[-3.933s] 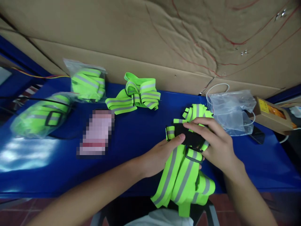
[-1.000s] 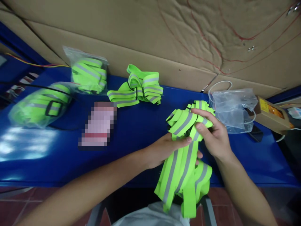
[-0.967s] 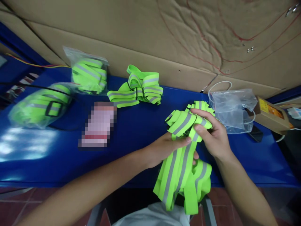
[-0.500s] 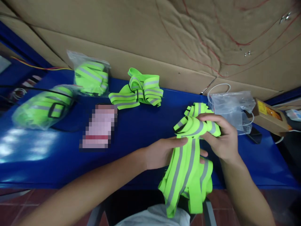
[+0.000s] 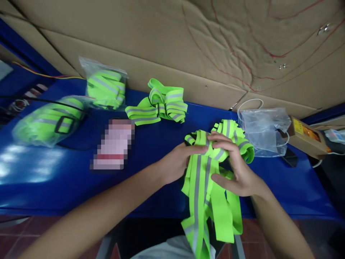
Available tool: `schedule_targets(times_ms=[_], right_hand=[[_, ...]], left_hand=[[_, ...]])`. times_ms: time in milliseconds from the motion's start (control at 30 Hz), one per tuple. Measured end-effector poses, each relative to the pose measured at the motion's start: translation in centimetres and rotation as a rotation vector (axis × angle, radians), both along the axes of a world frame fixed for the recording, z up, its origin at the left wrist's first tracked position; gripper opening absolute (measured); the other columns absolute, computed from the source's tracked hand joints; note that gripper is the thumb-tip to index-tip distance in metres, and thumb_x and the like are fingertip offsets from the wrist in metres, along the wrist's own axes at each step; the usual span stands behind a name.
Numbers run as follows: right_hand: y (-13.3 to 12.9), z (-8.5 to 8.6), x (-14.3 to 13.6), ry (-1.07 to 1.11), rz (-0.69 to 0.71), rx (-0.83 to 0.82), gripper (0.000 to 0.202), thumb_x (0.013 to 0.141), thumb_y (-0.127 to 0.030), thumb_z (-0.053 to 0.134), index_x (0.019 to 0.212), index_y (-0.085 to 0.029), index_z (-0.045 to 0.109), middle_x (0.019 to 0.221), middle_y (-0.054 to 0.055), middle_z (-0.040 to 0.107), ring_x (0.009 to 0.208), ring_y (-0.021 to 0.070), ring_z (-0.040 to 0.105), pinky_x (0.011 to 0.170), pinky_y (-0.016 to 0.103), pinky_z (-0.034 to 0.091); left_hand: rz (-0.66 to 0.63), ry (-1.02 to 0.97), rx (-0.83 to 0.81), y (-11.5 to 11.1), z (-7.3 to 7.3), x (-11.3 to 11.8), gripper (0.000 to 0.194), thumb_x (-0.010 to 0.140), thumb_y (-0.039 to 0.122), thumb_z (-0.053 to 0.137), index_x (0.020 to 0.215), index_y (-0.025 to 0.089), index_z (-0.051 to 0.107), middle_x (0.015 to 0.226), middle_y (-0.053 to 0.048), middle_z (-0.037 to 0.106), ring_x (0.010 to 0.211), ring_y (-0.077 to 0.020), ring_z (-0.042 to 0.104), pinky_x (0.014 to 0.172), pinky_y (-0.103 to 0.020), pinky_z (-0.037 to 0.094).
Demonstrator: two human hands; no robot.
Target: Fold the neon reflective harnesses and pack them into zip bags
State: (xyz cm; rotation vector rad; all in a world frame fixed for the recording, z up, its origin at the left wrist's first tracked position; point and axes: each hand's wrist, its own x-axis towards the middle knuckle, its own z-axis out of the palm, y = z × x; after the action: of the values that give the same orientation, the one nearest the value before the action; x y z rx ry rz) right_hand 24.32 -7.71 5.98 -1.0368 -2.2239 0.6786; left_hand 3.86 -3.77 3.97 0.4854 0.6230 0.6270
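Observation:
A bunch of neon-green reflective straps (image 5: pixel 198 176) with grey stripes hangs in front of me, over the table's front edge. My left hand (image 5: pixel 176 162) is closed on the upper folds, thumb lying across the front and the other fingers hidden behind. My right hand (image 5: pixel 239 172) has its bent fingers on the same folds from the right, its thumb lower against the hanging lengths. Just beyond the right fingers, more striped strap (image 5: pixel 228 127) lies heaped on the blue table (image 5: pixel 151 151); whether it joins the held bunch I cannot tell.
Another tangled green strap (image 5: pixel 169 104) with black buckles lies at the back. Two clear bags of straps (image 5: pixel 106 88) sit left, near a blurred-out phone (image 5: pixel 113 144). On the right are empty-looking plastic bags (image 5: pixel 265 129), a white cable and a cardboard box (image 5: pixel 307 138). Cardboard (image 5: pixel 151 43) walls the back.
My left hand has moved up and left to the top folds. My right hand has shifted left and turned, its fingers now on the folds over the bunch. The hanging straps have shifted slightly left.

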Motion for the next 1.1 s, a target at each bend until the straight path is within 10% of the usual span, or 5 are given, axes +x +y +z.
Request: schedule_targets(times_ms=[200,400,600,900,1100], right_hand=[[0.5,-0.8,0.4,0.358,-0.282,-0.089,0.050,0.103,-0.041,0.056,0.151,-0.039,0.040,0.165,0.002,0.038,0.158,0.0256,0.029,0.131,0.054,0.027],[1.4,-1.9,1.8,0.377,-0.350,-0.623,0.059,0.083,-0.041,0.085,0.137,-0.031,0.063,0.125,0.005,0.074,0.108,0.0242,0.074,0.091,0.040,0.065],[0.8,-1.7,0.5,0.395,-0.417,-0.331,0.047,0.075,-0.033,0.092,0.117,-0.029,0.071,0.099,0.000,0.078,0.083,0.0185,0.074,0.068,0.029,0.063],[0.5,0.0,0.7,0.226,-0.312,-0.191,0.064,0.073,-0.043,0.092,0.131,-0.032,0.068,0.125,0.004,0.074,0.110,0.0275,0.072,0.090,0.040,0.064],[-0.4,-0.5,-0.6,0.284,-0.476,-0.020,0.036,0.079,-0.035,0.089,0.112,-0.034,0.075,0.103,0.000,0.079,0.080,0.0228,0.076,0.073,0.040,0.068]], left_hand=[[-0.016,0.041,0.066,0.2,-0.6,-0.2,0.034,0.065,0.013,0.082,0.098,0.016,0.078,0.093,-0.006,0.080,0.083,-0.0243,0.074,0.079,-0.034,0.056],[-0.023,0.028,0.096,-0.4,-0.7,0.0,0.047,0.055,0.001,0.076,0.099,0.018,0.077,0.094,-0.005,0.080,0.093,-0.0298,0.074,0.082,-0.037,0.055],[0.052,0.020,-0.016,-0.4,-0.5,0.5,0.068,0.053,0.000,0.078,0.117,0.022,0.072,0.103,-0.004,0.080,0.105,-0.0319,0.073,0.086,-0.038,0.055],[-0.079,0.024,-0.004,-0.9,-0.4,0.6,0.039,0.060,0.015,0.085,0.099,0.015,0.080,0.090,-0.009,0.082,0.089,-0.0303,0.075,0.082,-0.038,0.056],[-0.086,-0.062,-0.061,-1.2,-0.5,0.9,0.033,0.062,0.020,0.087,0.093,0.016,0.079,0.089,-0.006,0.080,0.079,-0.0230,0.072,0.079,-0.034,0.055]])
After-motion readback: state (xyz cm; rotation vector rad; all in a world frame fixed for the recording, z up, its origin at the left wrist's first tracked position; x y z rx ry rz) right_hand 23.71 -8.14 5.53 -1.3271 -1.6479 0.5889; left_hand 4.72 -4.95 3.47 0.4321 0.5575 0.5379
